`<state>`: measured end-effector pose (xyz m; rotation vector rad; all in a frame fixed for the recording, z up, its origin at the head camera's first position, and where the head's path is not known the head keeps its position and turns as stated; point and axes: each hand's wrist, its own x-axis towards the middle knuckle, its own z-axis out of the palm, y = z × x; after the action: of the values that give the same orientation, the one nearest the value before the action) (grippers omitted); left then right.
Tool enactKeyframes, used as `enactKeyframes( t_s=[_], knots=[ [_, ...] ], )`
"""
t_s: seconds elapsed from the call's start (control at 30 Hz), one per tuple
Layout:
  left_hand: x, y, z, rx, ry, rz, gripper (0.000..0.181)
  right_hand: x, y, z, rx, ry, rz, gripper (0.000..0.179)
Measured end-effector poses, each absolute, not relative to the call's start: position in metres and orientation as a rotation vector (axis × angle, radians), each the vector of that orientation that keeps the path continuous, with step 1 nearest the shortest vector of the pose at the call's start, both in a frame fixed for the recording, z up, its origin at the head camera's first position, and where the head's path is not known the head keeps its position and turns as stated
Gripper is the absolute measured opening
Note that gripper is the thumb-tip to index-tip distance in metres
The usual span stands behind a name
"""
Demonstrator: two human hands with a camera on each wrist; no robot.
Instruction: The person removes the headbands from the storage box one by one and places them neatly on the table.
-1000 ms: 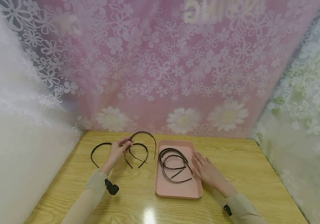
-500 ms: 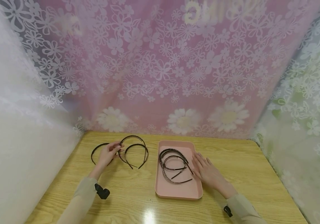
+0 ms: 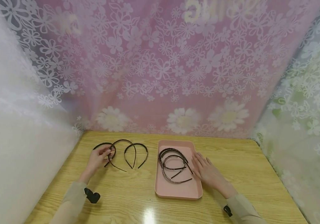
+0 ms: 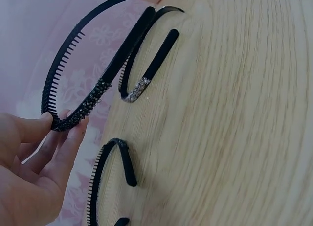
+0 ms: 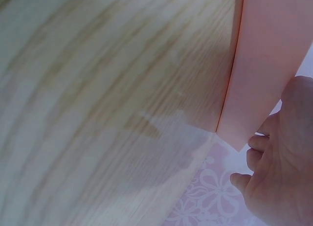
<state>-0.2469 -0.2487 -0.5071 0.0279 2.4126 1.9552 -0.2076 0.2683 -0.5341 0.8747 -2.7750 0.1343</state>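
My left hand pinches a black toothed headband between thumb and fingers, over the left part of the table. In the left wrist view, this headband's glittery beaded side shows at the fingertips. Behind the hand lies another headband, partly hidden. A third headband lies to the right and is overlapped by the held one in the head view. My right hand rests with straight fingers against the right side of a pink tray. Inside the tray lie several overlapping dark headbands.
The wood-grain table ends at a pink floral curtain at the back. A pale sheet borders the left side and a white-green floral one the right.
My left hand has moved left and slightly down with the headband, from near the tray to the leftmost headband. The right hand and tray have stayed in place.
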Motion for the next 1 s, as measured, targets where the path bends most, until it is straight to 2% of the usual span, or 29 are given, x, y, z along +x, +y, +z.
enactKeyframes(
  t_s=[0.43,0.7,1.0],
  knots=[
    [-0.236,-0.282,-0.506,0.122,2.412,1.921,0.049,-0.207,0.269,-0.535,0.884,-2.752,0.140,0.067],
    [-0.227,-0.301,-0.504,0.132,2.467,1.799,0.049,-0.206,0.266,-0.529,0.876,-2.771,0.159,0.060],
    [-0.216,-0.317,-0.507,0.165,2.426,1.761,0.050,-0.207,0.269,-0.535,0.878,-2.741,0.176,0.063]
  ],
)
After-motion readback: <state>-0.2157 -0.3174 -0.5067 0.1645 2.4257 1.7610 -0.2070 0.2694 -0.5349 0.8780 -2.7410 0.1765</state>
